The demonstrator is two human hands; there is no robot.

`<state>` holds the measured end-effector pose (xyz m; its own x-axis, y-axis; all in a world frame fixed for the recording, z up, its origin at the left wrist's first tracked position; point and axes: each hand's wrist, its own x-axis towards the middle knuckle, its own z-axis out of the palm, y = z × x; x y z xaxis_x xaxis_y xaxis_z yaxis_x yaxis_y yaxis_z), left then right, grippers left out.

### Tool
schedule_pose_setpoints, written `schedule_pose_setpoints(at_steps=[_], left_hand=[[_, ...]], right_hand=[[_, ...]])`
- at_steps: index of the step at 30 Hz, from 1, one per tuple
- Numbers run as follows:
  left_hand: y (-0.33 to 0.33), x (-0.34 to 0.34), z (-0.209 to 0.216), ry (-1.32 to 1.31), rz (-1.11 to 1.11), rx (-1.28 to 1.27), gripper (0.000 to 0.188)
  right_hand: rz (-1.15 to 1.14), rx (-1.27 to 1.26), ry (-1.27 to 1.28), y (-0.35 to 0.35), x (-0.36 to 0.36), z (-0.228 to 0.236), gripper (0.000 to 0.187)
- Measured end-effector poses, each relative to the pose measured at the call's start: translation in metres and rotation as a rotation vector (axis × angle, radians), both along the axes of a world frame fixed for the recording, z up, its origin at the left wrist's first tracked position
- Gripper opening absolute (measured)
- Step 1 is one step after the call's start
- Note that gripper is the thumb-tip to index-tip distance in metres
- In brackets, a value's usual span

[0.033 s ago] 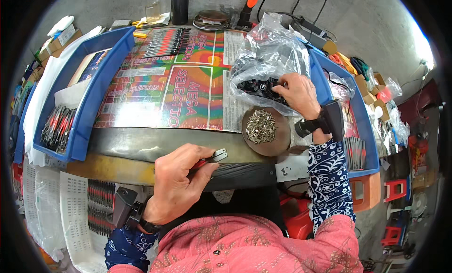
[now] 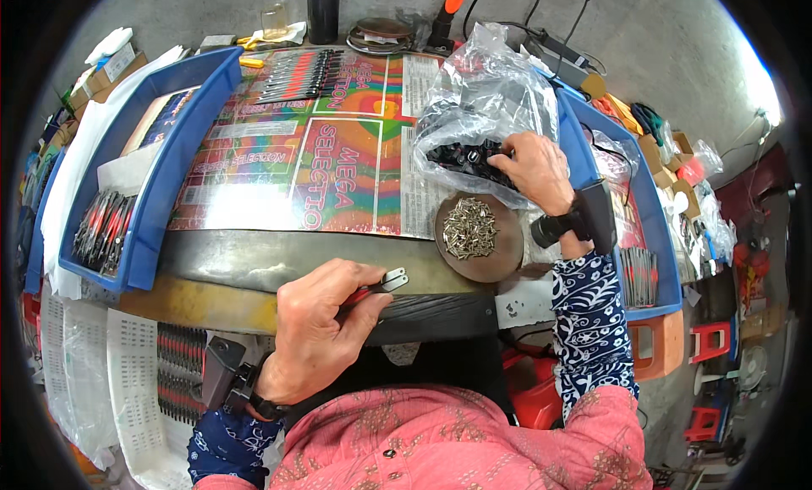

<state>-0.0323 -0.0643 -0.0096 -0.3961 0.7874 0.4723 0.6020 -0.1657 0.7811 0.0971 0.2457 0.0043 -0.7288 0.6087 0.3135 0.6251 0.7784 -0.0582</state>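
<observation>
My left hand (image 2: pixel 326 325) is closed round a slim red-and-black handle (image 2: pixel 359 295), in front of the table's near edge. Two flat silver ends (image 2: pixel 394 279) with small holes stick out past its thumb and forefinger. At the mouth of a clear plastic bag (image 2: pixel 482 93), my right hand (image 2: pixel 537 170) has its fingers bent down among small black parts (image 2: pixel 465 156). Its fingertips are partly hidden, so whatever they pinch does not show. Just in front of the bag stands a round brown dish (image 2: pixel 507 257) holding many small silver pins (image 2: pixel 470 228).
Blue bins flank the table: the left bin (image 2: pixel 148 228) and right bin (image 2: pixel 668 270) hold slim tools. A row of red-and-black pieces (image 2: pixel 300 74) lies on the printed sheet (image 2: pixel 338 169). Below left is a white basket (image 2: pixel 131 388); a dark cylinder (image 2: pixel 323 12) stands at the back.
</observation>
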Motion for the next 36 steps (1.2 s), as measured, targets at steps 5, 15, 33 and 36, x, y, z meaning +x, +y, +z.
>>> schedule_pose_setpoints(at_steps=[5,15,33,36], left_hand=[[0.002,-0.004,-0.002,-0.012,-0.011,-0.022,0.018],[0.006,-0.002,-0.007,-0.012,-0.029,-0.030,0.020],[-0.011,0.012,0.004,0.064,-0.069,-0.002,0.020],[-0.015,0.017,0.004,0.047,-0.088,-0.022,0.019]], right_hand=[[-0.077,0.032,-0.102,0.008,-0.007,-0.012,0.031],[-0.009,0.058,-0.004,0.013,-0.002,-0.015,0.016],[0.277,-0.815,0.634,-0.149,0.049,0.020,0.018],[0.275,-0.951,0.599,-0.168,0.060,0.017,0.019]])
